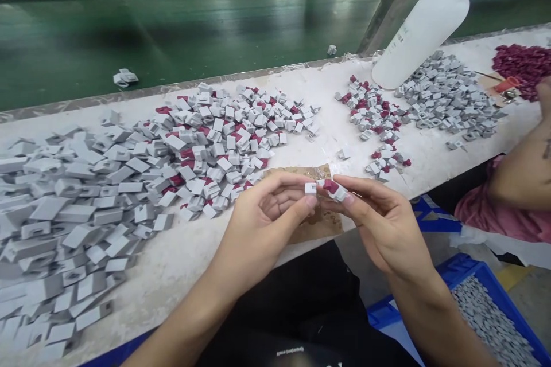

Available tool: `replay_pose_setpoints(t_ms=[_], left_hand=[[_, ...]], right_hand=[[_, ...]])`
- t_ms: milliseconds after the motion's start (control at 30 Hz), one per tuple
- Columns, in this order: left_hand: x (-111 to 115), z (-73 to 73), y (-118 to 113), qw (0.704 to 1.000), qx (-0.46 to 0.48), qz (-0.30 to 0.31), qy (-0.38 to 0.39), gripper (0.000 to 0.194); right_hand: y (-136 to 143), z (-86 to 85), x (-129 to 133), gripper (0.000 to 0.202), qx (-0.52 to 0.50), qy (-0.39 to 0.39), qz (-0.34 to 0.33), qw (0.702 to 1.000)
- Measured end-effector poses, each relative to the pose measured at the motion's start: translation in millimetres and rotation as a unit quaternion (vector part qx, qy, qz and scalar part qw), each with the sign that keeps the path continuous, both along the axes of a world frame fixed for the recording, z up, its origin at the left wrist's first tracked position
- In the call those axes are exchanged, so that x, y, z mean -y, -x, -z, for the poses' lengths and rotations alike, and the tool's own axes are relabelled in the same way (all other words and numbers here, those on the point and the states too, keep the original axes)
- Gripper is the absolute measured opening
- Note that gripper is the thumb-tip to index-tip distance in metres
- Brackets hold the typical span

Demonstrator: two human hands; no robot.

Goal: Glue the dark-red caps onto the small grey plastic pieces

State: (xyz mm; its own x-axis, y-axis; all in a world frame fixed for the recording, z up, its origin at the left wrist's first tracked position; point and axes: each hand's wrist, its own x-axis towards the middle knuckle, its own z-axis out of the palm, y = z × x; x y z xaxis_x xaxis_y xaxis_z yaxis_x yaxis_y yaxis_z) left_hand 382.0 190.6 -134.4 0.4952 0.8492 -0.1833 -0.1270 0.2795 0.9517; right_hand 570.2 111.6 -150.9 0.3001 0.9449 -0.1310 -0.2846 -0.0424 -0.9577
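Note:
Between the thumb and fingers of my left hand (275, 212) is a small light-grey plastic block (310, 188). My right hand (379, 212) pinches a grey plastic piece with a dark red part (333, 189) on it. The two pieces are close together, and I cannot tell whether they touch. Beneath my hands lies a brown paper sheet (318, 226) at the table's front edge. To the left spreads a big heap of grey blocks (107, 200), and some in its right part carry dark red parts.
A smaller pile of grey and red pieces (374, 109) lies ahead right. Beside it stand a white squeeze bottle (424, 34) and another grey pile (451, 97). A green conveyor belt (193, 34) runs behind. Blue crates (486, 275) sit low right, near another person's arm (523, 175).

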Motion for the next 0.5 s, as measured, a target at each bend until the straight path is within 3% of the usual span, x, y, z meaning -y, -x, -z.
replay_pose_setpoints(t_ms=[267, 500], left_hand=[[-1.5, -0.7, -5.3, 1.000, -0.002, 0.008, -0.013, 0.010], [0.0, -3.9, -1.8, 0.994, -0.046, 0.008, -0.100, 0.011]], right_hand=[[-3.7, 2.2, 3.7, 0.017, 0.064, -0.013, 0.004, 0.998], [-4.7, -15.2, -4.4, 0.020, 0.130, -0.030, -0.040, 0.990]])
